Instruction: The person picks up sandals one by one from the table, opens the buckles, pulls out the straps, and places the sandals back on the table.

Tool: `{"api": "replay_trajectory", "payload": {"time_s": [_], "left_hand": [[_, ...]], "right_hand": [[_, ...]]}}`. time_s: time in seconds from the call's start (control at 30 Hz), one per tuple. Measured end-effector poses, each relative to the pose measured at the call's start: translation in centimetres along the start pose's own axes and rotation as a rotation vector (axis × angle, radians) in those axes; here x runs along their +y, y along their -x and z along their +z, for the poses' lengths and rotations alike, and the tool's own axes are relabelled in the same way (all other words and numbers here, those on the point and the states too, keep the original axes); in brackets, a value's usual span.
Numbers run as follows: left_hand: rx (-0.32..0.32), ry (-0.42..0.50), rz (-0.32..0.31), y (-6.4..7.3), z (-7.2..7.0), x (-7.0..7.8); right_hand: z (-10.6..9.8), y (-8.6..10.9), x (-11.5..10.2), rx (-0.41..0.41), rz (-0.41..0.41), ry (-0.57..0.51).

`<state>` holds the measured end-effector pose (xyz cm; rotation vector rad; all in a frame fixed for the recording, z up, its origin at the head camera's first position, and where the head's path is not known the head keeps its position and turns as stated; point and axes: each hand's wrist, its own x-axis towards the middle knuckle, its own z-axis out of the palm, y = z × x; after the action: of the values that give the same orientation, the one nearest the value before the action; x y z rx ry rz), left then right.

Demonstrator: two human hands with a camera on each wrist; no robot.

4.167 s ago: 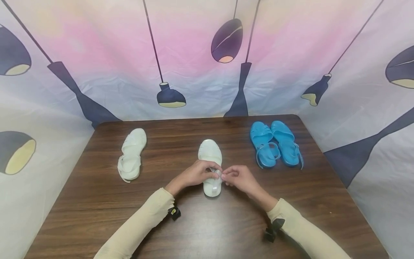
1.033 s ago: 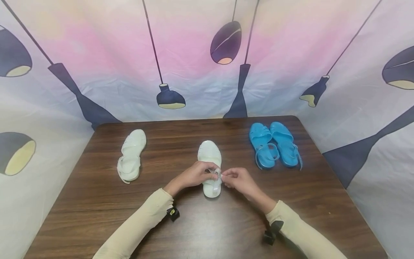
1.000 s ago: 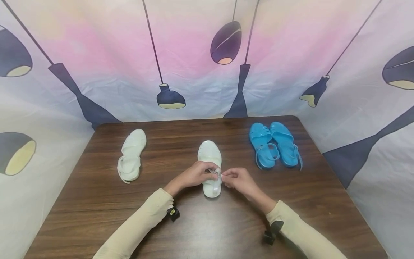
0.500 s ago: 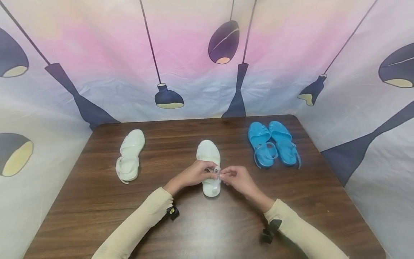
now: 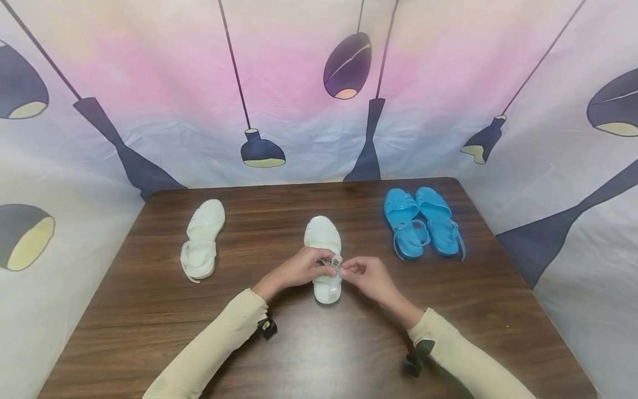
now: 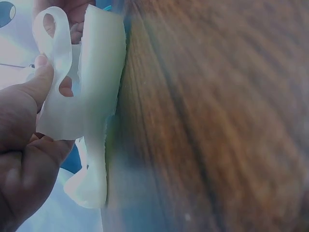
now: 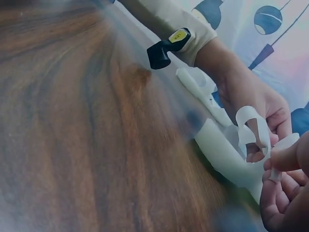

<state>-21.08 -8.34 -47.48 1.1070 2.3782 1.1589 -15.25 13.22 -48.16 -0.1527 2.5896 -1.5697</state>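
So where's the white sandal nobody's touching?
In the head view, that white sandal lies on the table near its far left corner, left of the left hand.

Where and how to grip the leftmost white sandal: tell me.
Probably across the front upper of the leftmost white sandal, coming from above: it lies sole-down with both sides exposed, while its strap loops loosely at the rear and might flop.

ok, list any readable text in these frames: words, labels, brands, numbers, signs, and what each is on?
None readable.
Yellow label on the black device at the left sleeve: dark mark, too small and blurred to read.
Middle white sandal, left white sandal, blue sandals: no lettering visible.
Backdrop: lamp pictures, no lettering visible.
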Motion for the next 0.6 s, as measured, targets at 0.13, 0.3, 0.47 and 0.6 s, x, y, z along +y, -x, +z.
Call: {"api": "replay_trajectory", "payload": {"time_s": [0.13,0.3,0.47,0.6], "left_hand": [[-0.007,0.005,0.0,0.07,-0.15,0.15],[-0.007,0.007,0.006,0.1,-0.15,-0.04],[-0.008,0.014,0.012,0.06,-0.13,-0.03],[-0.015,0.021,0.019,0.0,-0.25,0.05]], "right_hand": [[0.06,-0.22,-0.05,-0.018,0.008,-0.005],[-0.07,-0.14,0.37,-0.05,0.056,-0.057],[-0.12,-0.03,0.75,-0.04,0.069,-0.076],[-0.07,-0.18,0.66,-0.022,0.058,-0.073]]}}
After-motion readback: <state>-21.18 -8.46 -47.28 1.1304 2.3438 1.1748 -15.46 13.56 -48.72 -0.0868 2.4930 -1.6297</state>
